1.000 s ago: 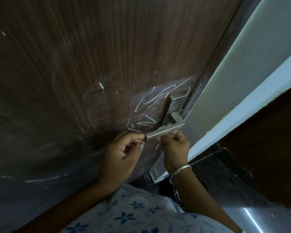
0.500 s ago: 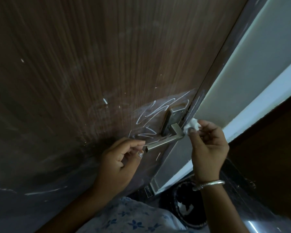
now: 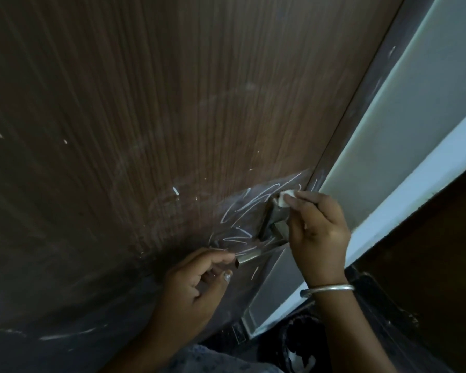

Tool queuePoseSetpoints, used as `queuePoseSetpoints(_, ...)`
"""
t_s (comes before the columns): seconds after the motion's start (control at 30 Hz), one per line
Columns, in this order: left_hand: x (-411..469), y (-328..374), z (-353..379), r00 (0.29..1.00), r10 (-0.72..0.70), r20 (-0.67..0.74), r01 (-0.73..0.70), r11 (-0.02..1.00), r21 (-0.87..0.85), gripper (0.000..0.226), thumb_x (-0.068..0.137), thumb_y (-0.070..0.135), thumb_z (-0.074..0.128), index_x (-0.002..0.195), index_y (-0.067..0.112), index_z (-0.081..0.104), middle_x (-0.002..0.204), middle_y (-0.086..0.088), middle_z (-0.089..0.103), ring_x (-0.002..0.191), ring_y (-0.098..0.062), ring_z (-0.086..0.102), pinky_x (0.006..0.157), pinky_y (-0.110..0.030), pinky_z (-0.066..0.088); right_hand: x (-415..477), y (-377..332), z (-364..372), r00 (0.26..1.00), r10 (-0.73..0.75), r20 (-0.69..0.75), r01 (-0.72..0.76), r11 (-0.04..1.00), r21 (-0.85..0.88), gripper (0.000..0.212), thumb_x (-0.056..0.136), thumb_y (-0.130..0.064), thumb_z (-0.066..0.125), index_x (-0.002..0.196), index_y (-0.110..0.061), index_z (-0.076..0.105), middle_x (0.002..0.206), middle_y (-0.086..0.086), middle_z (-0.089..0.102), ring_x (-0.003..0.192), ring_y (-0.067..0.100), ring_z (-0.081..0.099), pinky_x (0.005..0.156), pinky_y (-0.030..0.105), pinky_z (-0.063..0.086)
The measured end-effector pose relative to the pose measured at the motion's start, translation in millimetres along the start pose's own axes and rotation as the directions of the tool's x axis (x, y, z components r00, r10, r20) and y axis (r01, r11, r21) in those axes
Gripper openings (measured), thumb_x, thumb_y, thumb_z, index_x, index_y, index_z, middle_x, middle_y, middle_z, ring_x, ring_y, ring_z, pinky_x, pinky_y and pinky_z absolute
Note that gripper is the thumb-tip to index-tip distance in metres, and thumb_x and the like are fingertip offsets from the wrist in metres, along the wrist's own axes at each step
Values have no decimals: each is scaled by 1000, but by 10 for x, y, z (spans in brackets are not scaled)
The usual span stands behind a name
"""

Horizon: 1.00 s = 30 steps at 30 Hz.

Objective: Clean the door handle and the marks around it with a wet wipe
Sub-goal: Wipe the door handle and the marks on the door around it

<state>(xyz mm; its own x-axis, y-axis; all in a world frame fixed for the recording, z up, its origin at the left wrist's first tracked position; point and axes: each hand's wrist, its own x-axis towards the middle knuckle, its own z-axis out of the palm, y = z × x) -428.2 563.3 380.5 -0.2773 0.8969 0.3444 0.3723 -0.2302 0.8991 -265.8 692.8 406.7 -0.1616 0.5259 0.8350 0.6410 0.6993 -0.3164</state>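
A silver lever door handle (image 3: 256,254) sticks out from a dark brown wooden door (image 3: 145,117). White scribble marks (image 3: 240,211) cover the wood to the left of the handle's plate. My left hand (image 3: 199,278) pinches the free end of the lever. My right hand (image 3: 315,230) holds a small crumpled white wet wipe (image 3: 285,197) in its fingertips and presses it against the top of the handle plate. The right hand hides most of the plate and the lever's base.
The door's edge (image 3: 361,103) runs diagonally up to the right, with a pale wall (image 3: 414,117) beyond it. A dark bin (image 3: 301,343) sits on the floor below my right wrist. More white streaks (image 3: 65,336) mark the door at lower left.
My right hand came out from under the lever, rose on its right side with the wipe, and now presses the wipe on the top of the plate. My left hand kept its hold.
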Motion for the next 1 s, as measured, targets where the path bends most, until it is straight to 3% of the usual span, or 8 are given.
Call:
queuePoseSetpoints(0.1, 7, 11, -56, 1000, 9, -14, -9, 1000, 19, 28, 77, 11, 63, 95, 32, 67, 95, 18, 67, 82, -3, 64, 68, -10, 48, 24, 54, -81, 995, 84, -57, -80, 995, 67, 16, 79, 6, 68, 92, -3, 72, 94, 16, 67, 86, 26, 65, 80, 25, 52)
queuePoseSetpoints(0.2, 26, 34, -97, 999, 16, -40, -14, 999, 32, 30, 76, 9, 63, 95, 32, 68, 95, 17, 67, 84, -3, 64, 70, -9, 47, -20, -140, -101, 998, -18, -65, 27, 990, 137, 13, 85, -3, 62, 96, -4, 69, 94, 11, 64, 88, 14, 60, 81, 13, 47)
queuePoseSetpoints(0.33, 47, 78, -128, 994, 51, -95, -45, 997, 64, 35, 75, 6, 62, 95, 34, 64, 95, 18, 65, 85, 0, 63, 71, -7, 46, -189, -505, 57, 980, -196, 21, 188, 963, 193, 11, 87, -4, 63, 91, 1, 73, 82, 13, 66, 71, 22, 62, 61, 32, 51)
queuePoseSetpoints(0.5, 31, 70, -179, 993, 43, -110, -39, 998, 39, 28, 77, 8, 63, 96, 28, 66, 95, 16, 66, 88, -2, 64, 74, -10, 48, -125, -631, 141, 973, -229, -33, 230, 948, 221, 12, 84, 0, 67, 95, 1, 72, 74, 11, 64, 63, 19, 58, 56, 27, 48)
queuePoseSetpoints(0.6, 34, 77, -184, 993, 50, -104, -47, 998, 30, 21, 79, 21, 62, 98, 29, 65, 96, 16, 66, 88, -2, 64, 75, -11, 48, -109, -612, 173, 966, -253, -61, 260, 944, 204, 17, 85, 0, 66, 102, -2, 68, 73, 11, 63, 61, 19, 56, 53, 29, 47)
queuePoseSetpoints(0.77, 64, 96, -193, 992, 62, -106, -59, 998, 29, 21, 80, 28, 57, 99, 30, 65, 98, 15, 66, 90, -3, 64, 77, -15, 50, -113, -613, 232, 954, -292, -72, 301, 932, 201, 28, 85, 0, 67, 112, -2, 62, 88, 13, 65, 73, 20, 62, 59, 32, 52)
queuePoseSetpoints(0.87, 77, 103, -197, 991, 73, -112, -71, 997, 22, 21, 80, 27, 56, 99, 31, 64, 98, 15, 67, 91, -4, 64, 78, -16, 50, -101, -652, 253, 949, -311, -49, 315, 934, 171, 27, 89, -9, 64, 115, -4, 61, 110, 12, 55, 90, 20, 60, 74, 28, 54)
queuePoseSetpoints(1.0, 111, 130, -165, 991, 82, -108, -82, 997, 5, 22, 81, 26, 57, 101, 26, 65, 99, 13, 67, 91, -4, 65, 78, -20, 52, -106, -646, 274, 952, -306, -25, 305, 935, 180, 24, 87, -8, 66, 111, -3, 66, 108, 16, 67, 91, 23, 64, 79, 29, 53)
